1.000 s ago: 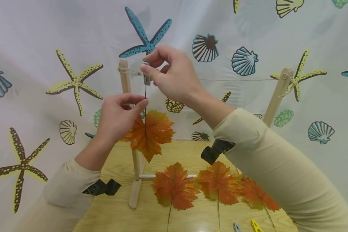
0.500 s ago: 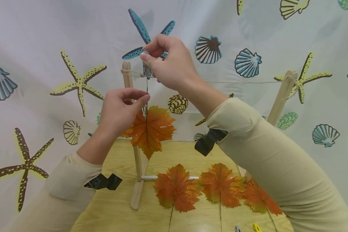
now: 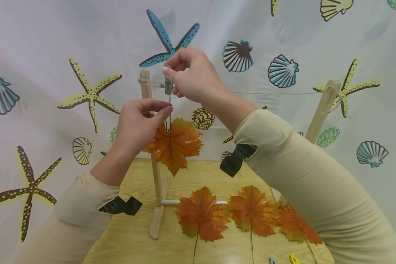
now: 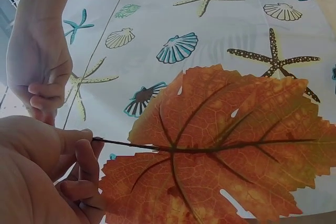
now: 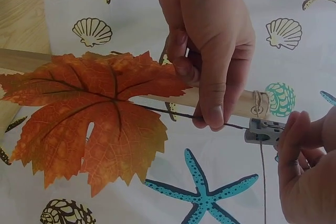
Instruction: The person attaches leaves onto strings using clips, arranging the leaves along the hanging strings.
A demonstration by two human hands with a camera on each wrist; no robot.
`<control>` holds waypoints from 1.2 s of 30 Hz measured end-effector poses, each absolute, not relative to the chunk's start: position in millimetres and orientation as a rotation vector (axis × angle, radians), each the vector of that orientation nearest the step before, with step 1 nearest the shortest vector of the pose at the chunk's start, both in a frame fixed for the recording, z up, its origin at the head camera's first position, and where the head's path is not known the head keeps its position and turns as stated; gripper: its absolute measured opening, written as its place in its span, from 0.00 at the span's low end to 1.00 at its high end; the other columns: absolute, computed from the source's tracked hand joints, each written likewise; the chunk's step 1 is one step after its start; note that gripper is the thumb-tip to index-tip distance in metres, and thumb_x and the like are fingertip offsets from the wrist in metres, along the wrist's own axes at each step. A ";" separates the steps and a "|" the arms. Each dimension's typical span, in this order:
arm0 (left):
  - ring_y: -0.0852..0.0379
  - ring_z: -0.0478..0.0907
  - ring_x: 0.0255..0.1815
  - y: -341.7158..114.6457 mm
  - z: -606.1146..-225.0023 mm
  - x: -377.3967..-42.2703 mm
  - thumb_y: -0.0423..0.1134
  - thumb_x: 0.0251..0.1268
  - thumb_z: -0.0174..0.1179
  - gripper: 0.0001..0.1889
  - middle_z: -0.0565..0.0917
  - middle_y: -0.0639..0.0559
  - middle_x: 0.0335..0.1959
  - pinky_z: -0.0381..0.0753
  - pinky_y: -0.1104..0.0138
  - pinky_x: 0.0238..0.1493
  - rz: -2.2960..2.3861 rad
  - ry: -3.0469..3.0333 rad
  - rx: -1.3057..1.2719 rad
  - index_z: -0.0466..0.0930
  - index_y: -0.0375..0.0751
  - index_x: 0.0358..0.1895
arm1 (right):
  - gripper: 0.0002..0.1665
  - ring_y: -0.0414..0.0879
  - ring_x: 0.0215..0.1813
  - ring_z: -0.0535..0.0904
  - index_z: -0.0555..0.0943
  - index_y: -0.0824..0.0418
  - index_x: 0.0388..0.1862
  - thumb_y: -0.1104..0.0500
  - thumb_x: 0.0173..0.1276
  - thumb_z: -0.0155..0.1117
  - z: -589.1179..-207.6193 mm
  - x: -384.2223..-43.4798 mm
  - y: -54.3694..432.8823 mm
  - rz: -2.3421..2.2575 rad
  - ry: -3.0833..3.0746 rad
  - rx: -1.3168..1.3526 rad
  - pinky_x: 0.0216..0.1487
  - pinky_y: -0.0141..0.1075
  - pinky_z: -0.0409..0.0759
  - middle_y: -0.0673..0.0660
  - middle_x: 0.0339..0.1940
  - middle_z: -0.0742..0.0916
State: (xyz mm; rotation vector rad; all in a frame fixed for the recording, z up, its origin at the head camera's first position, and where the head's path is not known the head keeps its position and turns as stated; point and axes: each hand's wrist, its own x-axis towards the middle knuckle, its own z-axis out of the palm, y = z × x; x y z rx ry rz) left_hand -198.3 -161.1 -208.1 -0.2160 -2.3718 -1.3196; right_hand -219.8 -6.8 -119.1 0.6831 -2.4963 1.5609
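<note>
My left hand (image 3: 136, 128) pinches the dark stem (image 5: 173, 113) of an orange autumn leaf (image 3: 176, 145) between thumb and forefinger. The leaf hangs with its tip down, below the left end of a thin string (image 3: 274, 93). Above it, my right hand (image 3: 198, 75) pinches a grey clothespin (image 3: 168, 85) by its upper end. In the right wrist view the clothespin (image 5: 262, 131) sits across the string, close to the knot, and the stem's upper end reaches its mouth. The left wrist view shows the leaf (image 4: 226, 145) broadside, its stem between my fingertips.
The string runs between a left wooden post (image 3: 145, 88) and a right wooden post (image 3: 321, 110). On the wooden table (image 3: 128, 234) lie more leaves (image 3: 202, 216) and, at the front, a grey clothespin (image 3: 272, 260) and a yellow clothespin (image 3: 294, 259). A patterned curtain (image 3: 36, 121) hangs behind.
The right hand first raised the clothespin above the string, then lowered it onto the string's level. My left hand has shifted slightly up and right with the leaf.
</note>
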 end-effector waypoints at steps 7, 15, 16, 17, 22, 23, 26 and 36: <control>0.54 0.72 0.40 -159.5 -206.8 -199.7 0.52 0.70 0.61 0.17 0.87 0.49 0.45 0.76 0.67 0.33 -1.321 -2.363 -0.185 0.88 0.47 0.51 | 0.12 0.48 0.33 0.85 0.78 0.57 0.54 0.55 0.75 0.59 -123.9 -219.5 -7.8 1.527 -2.549 0.663 0.41 0.34 0.84 0.54 0.45 0.80; 0.53 0.71 0.39 -159.6 -206.7 -198.4 0.52 0.70 0.62 0.16 0.88 0.48 0.44 0.74 0.66 0.30 -1.311 -2.342 -0.176 0.88 0.46 0.50 | 0.19 0.48 0.35 0.86 0.76 0.58 0.61 0.54 0.76 0.59 -120.6 -218.9 -7.8 1.525 -2.605 0.652 0.42 0.32 0.85 0.54 0.52 0.82; 0.53 0.71 0.38 -159.3 -206.8 -198.4 0.51 0.70 0.62 0.16 0.88 0.49 0.44 0.73 0.66 0.30 -1.309 -2.343 -0.176 0.88 0.46 0.50 | 0.20 0.48 0.35 0.86 0.75 0.58 0.63 0.54 0.76 0.58 -120.0 -218.7 -7.0 1.530 -2.619 0.651 0.42 0.32 0.85 0.54 0.54 0.82; 0.53 0.71 0.38 -159.1 -206.9 -198.3 0.51 0.70 0.62 0.16 0.88 0.48 0.44 0.73 0.66 0.30 -1.313 -2.344 -0.174 0.88 0.45 0.50 | 0.22 0.48 0.36 0.86 0.75 0.59 0.64 0.53 0.76 0.58 -119.4 -218.7 -6.2 1.536 -2.634 0.649 0.43 0.31 0.85 0.54 0.56 0.82; 0.53 0.71 0.38 -160.2 -208.4 -198.1 0.51 0.69 0.62 0.17 0.88 0.46 0.43 0.74 0.68 0.30 -1.340 -2.347 -0.163 0.89 0.44 0.49 | 0.25 0.48 0.38 0.87 0.74 0.61 0.66 0.53 0.75 0.61 -118.3 -218.7 -2.0 1.553 -2.676 0.672 0.44 0.31 0.85 0.55 0.57 0.84; 0.53 0.71 0.38 -160.6 -208.7 -198.0 0.51 0.69 0.63 0.17 0.88 0.45 0.43 0.74 0.68 0.30 -1.345 -2.348 -0.163 0.89 0.44 0.49 | 0.25 0.48 0.38 0.87 0.74 0.61 0.66 0.53 0.74 0.61 -118.0 -218.7 -1.5 1.549 -2.682 0.675 0.44 0.31 0.85 0.55 0.57 0.84; 0.53 0.71 0.36 -161.7 -210.6 -197.8 0.51 0.69 0.63 0.17 0.88 0.46 0.42 0.73 0.70 0.26 -1.341 -2.351 -0.179 0.89 0.44 0.49 | 0.26 0.48 0.39 0.87 0.74 0.61 0.66 0.52 0.73 0.63 -117.2 -218.8 -1.0 1.530 -2.705 0.673 0.43 0.31 0.85 0.55 0.57 0.84; 0.52 0.74 0.35 -166.3 -220.0 -194.4 0.53 0.68 0.63 0.18 0.88 0.45 0.41 0.75 0.71 0.28 -1.312 -2.385 -0.211 0.89 0.44 0.50 | 0.26 0.46 0.36 0.88 0.75 0.63 0.65 0.53 0.74 0.63 -121.3 -217.9 -0.6 1.437 -2.774 0.694 0.43 0.31 0.86 0.57 0.58 0.84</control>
